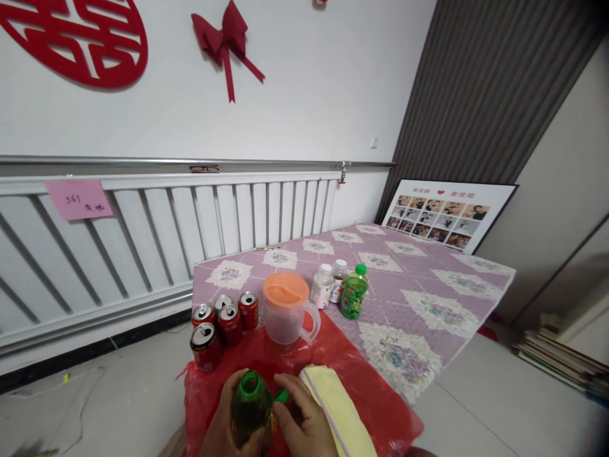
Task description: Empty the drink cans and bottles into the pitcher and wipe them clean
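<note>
An uncapped green bottle (247,416) stays upright, mouth toward the camera, over a red plastic sheet (378,397) at the near end of a table; whether its base touches down is hidden. The left hand (220,419) wraps the bottle, fingers along its outer side. Just to the right, the right hand (307,419), fingers bent, pinches a green cap (281,397) between thumb and fingertips, a narrow gap from the bottle's neck.

Close on the right hand's outer side, a folded yellow cloth (340,412) limits room; past it, the sheet runs flat to its corner. Ahead, a strip of sheet separates the hands from an orange-lidded jug (285,325), its handle turned right. Five opened drink cans (230,325) crowd the table's left edge. Behind the jug's right side cluster two white-capped bottles (322,293) and a green-capped bottle (354,296). Beyond, a floral tablecloth (385,279) spreads wide to the slanting right edge, with a white radiator (266,209) along the wall behind.
</note>
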The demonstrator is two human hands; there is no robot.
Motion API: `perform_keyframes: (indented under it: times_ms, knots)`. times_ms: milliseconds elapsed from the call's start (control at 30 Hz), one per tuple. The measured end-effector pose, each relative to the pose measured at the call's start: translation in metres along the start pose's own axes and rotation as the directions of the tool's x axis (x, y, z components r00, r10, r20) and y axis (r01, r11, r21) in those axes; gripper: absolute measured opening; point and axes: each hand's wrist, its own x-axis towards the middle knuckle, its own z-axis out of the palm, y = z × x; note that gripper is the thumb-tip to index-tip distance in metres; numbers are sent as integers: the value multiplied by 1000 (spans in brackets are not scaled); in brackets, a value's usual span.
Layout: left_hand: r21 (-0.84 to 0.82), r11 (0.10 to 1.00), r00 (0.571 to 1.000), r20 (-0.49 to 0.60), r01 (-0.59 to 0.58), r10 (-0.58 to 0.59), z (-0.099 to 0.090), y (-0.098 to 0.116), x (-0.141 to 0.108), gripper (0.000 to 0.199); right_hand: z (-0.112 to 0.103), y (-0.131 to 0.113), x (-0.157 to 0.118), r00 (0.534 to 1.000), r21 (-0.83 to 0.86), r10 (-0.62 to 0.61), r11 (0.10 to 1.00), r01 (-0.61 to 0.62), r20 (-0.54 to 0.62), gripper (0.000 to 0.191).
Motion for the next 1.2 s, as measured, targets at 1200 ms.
perform_keyframes:
  times_ms: [1200]
  knots:
    - [11,993,980,165,-119,116,-8,-1,7,79,-13,-109,40,880,-400,-228,823,403,417,38]
